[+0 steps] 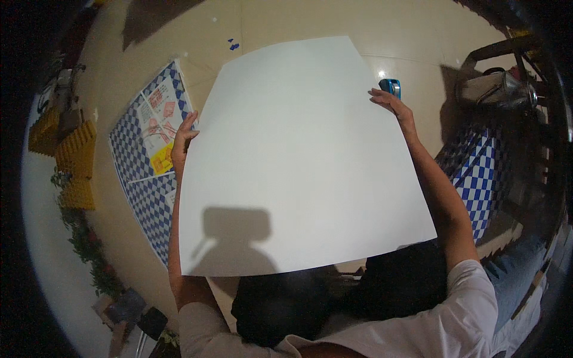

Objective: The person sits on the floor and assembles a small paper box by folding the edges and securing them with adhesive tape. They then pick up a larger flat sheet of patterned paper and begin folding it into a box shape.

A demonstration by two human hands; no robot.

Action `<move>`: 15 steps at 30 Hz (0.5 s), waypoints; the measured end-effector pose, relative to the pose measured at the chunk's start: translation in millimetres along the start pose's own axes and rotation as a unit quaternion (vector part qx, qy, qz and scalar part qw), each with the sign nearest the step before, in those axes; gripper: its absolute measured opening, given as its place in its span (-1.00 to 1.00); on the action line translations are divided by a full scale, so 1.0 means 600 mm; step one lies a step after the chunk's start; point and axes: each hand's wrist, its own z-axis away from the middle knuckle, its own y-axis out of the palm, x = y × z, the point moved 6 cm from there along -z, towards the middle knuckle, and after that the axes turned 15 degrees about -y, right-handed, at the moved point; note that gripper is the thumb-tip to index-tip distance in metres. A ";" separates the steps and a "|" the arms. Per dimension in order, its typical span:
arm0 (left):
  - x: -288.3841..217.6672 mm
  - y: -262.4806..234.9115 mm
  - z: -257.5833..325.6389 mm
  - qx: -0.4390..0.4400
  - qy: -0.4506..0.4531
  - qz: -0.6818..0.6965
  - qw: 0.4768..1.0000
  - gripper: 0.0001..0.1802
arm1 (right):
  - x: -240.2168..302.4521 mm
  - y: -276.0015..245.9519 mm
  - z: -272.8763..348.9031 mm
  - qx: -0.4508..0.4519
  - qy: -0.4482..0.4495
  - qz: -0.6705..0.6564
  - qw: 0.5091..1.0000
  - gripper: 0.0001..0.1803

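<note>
A large white sheet, smooth and stiff-looking, is held up in front of me over my lap and covers much of the floor. My left hand grips its left edge, thumb and fingers showing beside it. Its right edge is gripped by my right hand, with the fingertips pointing left at the upper part. A dark shadow falls on the sheet's lower left. Just beyond my right hand, a small blue and black object with a shiny side rests on the floor; its kind is unclear.
Blue-and-white checkered sheeting with red and yellow printed patches lies at the left. More checkered material is at the right, below a shiny metal vessel. Small blue scraps lie on the tiled floor. Yellow ridged pieces stand far left.
</note>
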 end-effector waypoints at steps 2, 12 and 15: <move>-0.021 -0.002 -0.017 0.026 -0.005 -0.009 1.000 -0.83 | 0.001 0.003 -0.014 0.028 -0.044 0.018 0.998 -0.63; 0.025 -0.024 -0.005 0.175 0.000 -0.135 0.975 -0.43 | 0.007 0.019 -0.069 0.155 -0.012 0.163 0.974 -0.70; 0.081 0.020 0.045 0.208 -0.019 -0.143 0.968 -0.40 | -0.026 0.006 -0.010 0.159 -0.003 0.152 0.975 -0.71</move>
